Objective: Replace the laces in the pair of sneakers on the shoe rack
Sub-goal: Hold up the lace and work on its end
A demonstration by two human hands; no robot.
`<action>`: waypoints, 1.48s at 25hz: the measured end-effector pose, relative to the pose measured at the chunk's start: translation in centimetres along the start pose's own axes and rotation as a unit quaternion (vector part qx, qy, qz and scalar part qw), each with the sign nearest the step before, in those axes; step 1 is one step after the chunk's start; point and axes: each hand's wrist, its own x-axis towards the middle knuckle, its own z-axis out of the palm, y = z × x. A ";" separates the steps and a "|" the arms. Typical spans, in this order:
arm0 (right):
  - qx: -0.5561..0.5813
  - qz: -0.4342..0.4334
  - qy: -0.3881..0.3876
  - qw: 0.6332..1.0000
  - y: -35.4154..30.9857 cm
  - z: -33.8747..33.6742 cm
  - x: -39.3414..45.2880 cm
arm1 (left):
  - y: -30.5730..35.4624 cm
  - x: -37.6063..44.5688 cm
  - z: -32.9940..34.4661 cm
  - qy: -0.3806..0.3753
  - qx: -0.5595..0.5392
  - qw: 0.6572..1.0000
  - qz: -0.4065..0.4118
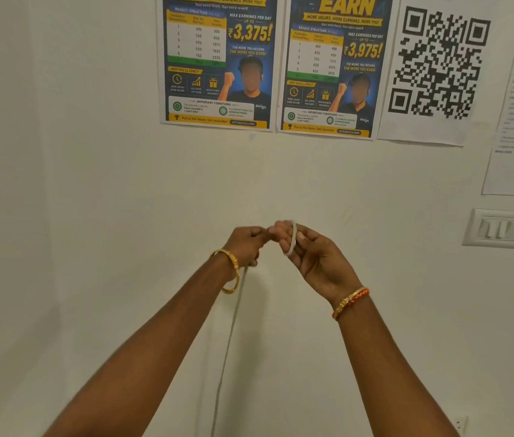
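Both hands up w/ a white lace (293, 238): right hand (306, 247) has it looped round its fingers, left hand (246, 241) pinches it. Sneakers & rack not in view, so can't tell how much relacing's left.

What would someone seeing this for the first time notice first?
Probably the two raised hands at centre: the right hand has a white lace wound round its fingers, while the left hand pinches the same lace, whose tail hangs down past the left wrist. Next, the two blue and yellow posters and the big QR code sheet high on the white wall.
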 end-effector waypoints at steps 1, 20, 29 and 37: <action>0.032 -0.014 0.009 0.999 0.1 0.2 0.2 | -0.4 -0.3 0.3 -0.025 -0.007 0.999 -0.022; -0.273 0.042 0.063 0.959 0.0 0.4 1.5 | 2.0 1.1 -1.0 0.052 0.182 0.973 0.133; 0.117 -0.043 0.089 0.988 -1.1 1.3 2.2 | 0.9 0.1 0.0 -0.066 0.088 0.994 -0.009; -0.025 -0.140 0.234 0.962 0.5 0.5 3.4 | 3.3 0.0 0.7 -0.096 0.327 0.933 0.119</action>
